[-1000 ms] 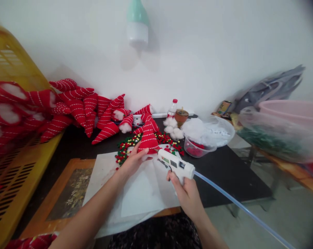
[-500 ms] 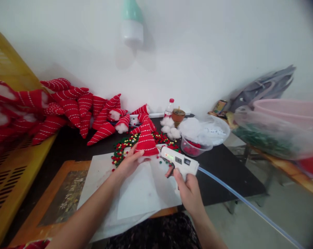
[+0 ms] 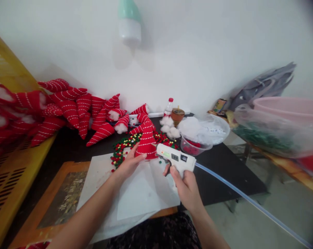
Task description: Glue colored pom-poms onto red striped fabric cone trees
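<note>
My left hand (image 3: 132, 162) grips the lower left side of a red cone-shaped hat (image 3: 146, 138) with white dashed stripes, thumb across its front. My right hand (image 3: 186, 185) is wrapped around the handle of a white glue gun (image 3: 176, 157). The gun's nozzle meets the right side of the hat near its bottom edge; whether glue is coming out is too small to see. A long translucent glue stick (image 3: 239, 195) trails from the back of the gun. White paper (image 3: 138, 193) lies under both hands, with small red, green and yellow pompoms (image 3: 120, 147) scattered behind it.
Stuffed red striped cones (image 3: 72, 112) pile up at the left, partly in a yellow crate (image 3: 24, 169). White fluff balls (image 3: 170, 128), a bottle (image 3: 168, 107) and plastic tubs (image 3: 195, 147) stand behind the gun. A pink basin (image 3: 288, 107) sits at the right.
The glue gun has moved slightly left and up, bringing its nozzle over the hat's lower front. My left thumb lies a little further across the hat.
</note>
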The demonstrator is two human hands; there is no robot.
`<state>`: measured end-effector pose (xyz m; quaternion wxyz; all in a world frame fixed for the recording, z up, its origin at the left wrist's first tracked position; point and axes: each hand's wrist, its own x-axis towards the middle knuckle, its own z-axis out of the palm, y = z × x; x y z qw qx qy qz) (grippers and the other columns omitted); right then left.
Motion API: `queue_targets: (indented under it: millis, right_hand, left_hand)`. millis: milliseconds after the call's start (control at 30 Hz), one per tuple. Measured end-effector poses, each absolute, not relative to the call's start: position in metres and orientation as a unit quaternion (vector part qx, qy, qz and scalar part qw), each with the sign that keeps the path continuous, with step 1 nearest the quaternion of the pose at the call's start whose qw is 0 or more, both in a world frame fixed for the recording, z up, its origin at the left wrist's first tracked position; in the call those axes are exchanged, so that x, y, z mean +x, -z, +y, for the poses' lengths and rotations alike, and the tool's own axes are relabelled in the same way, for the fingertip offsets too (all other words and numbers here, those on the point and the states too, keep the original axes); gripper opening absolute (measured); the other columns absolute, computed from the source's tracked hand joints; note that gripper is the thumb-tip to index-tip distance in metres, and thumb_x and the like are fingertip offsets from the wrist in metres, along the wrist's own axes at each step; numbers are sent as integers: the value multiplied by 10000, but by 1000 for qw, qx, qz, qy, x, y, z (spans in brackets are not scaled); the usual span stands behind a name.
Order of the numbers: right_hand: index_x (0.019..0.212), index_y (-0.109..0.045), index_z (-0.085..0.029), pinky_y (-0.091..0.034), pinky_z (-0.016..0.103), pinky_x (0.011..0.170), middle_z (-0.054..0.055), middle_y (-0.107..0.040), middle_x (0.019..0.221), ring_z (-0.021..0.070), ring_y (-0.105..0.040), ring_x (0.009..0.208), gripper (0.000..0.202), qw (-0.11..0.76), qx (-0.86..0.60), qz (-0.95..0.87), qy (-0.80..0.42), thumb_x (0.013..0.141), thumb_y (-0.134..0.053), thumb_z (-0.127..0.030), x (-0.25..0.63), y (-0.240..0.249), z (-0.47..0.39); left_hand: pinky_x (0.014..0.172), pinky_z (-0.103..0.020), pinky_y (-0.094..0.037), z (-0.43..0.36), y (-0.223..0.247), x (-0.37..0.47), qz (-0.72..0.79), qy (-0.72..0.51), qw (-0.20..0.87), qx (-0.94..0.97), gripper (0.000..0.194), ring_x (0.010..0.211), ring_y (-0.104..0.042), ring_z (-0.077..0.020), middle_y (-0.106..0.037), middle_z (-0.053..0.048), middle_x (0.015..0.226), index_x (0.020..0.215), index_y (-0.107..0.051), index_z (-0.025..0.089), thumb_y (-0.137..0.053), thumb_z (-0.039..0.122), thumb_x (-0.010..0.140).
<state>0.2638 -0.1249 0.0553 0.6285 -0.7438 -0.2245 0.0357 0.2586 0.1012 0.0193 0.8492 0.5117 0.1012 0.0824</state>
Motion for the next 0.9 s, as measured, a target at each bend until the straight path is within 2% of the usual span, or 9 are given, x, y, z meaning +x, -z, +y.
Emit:
queue_targets:
  millis: [67,200,433,667,833,900]
  right_hand:
    - [782,-678,-184,-360,273,542,-39,-399,544,142,-387,515,461,626,-742,-237,-35,1018,-488,-532,264,-55,-124]
    - [762,-667,-189,-389,276,581,-8,-499,595,162,-463,576,459,621,-744,-245,-27,1018,-489,-525,265,-52,-122]
    - [777,-660,-193,-449,278,666,53,-659,729,208,-600,732,463,620,-744,-249,-22,1026,-477,-537,263,-49,-124]
    - [804,-693,-192,-480,295,702,68,-672,715,244,-650,802,446,622,-744,-245,-14,1022,-495,-526,262,-46,-124]
    - [841,-703,-183,-493,294,720,63,-693,772,210,-625,731,414,611,-750,-253,12,1018,-505,-501,261,-48,-124]
    - [864,-706,-180,-497,293,741,68,-700,803,214,-635,762,401,612,-749,-252,15,1017,-512,-496,260,-48,-124]
  left_hand:
    - [1042,-470,-505,102,-17,259,112,-89,841,521,1051,1166,-691,-358,-728,-153,1273,1492,-510,211,-979,364,565]
    - [1053,-459,-495,103,-13,260,124,-96,830,535,1089,1188,-678,-348,-702,-147,1328,1521,-484,226,-982,356,561]
    - [1019,-416,-518,104,-11,260,109,-100,828,540,1045,1167,-690,-323,-700,-134,1340,1528,-474,248,-964,342,610]
    - [993,-401,-531,103,-11,261,109,-108,825,543,1064,1139,-700,-313,-716,-123,1310,1527,-472,255,-972,363,593]
    - [1009,-411,-520,103,-10,261,107,-113,827,541,1056,1135,-703,-315,-718,-121,1306,1526,-470,268,-968,361,600]
    - [1012,-412,-517,103,-10,261,112,-113,829,536,1073,1124,-706,-308,-723,-120,1294,1537,-453,269,-967,366,600]
